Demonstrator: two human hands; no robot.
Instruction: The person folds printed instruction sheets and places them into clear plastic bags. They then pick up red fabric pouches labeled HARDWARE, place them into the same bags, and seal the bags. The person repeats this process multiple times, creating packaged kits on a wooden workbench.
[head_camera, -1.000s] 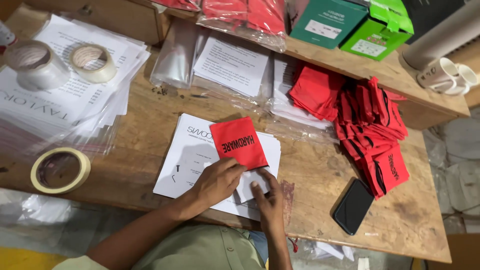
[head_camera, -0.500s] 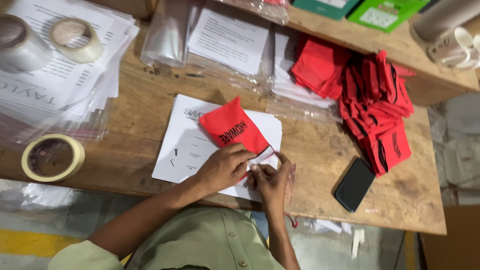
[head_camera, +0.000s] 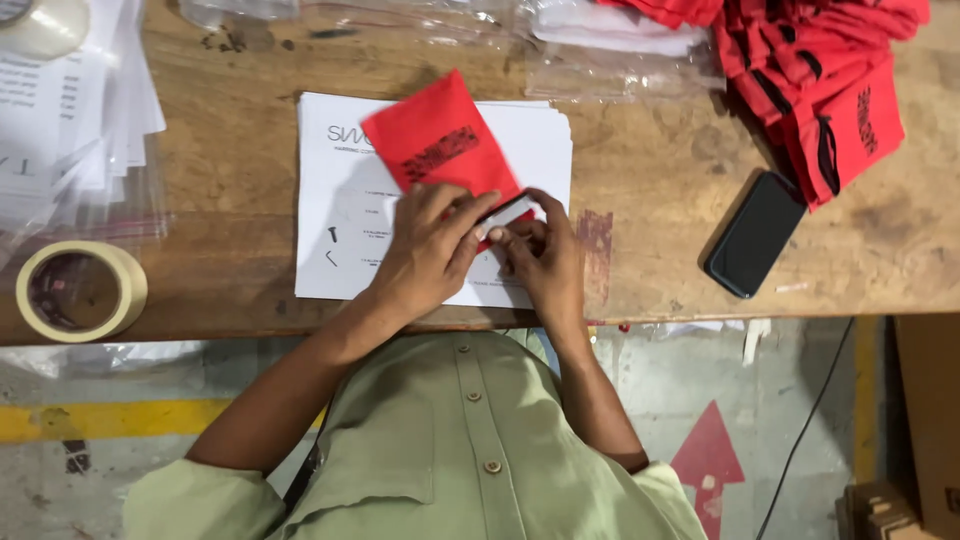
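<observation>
A red cloth pouch (head_camera: 440, 145) with black print lies on a stack of white printed sheets (head_camera: 345, 215) on the wooden workbench (head_camera: 650, 200). My left hand (head_camera: 430, 250) rests on the pouch's near end, fingers curled over it. My right hand (head_camera: 540, 255) meets it from the right. Between the fingertips of both hands is a small white strip (head_camera: 508, 212) at the pouch's near corner. What the strip is cannot be made out.
A roll of beige tape (head_camera: 80, 290) lies at the bench's near left edge. A black phone (head_camera: 755, 232) lies to the right. Several more red pouches (head_camera: 820, 70) are heaped at the far right. Clear plastic bags (head_camera: 610, 40) and paper stacks (head_camera: 60, 110) lie behind and left.
The camera has tipped down and closer. Both hands came together at the pouch's near corner and now pinch the small white strip there.
</observation>
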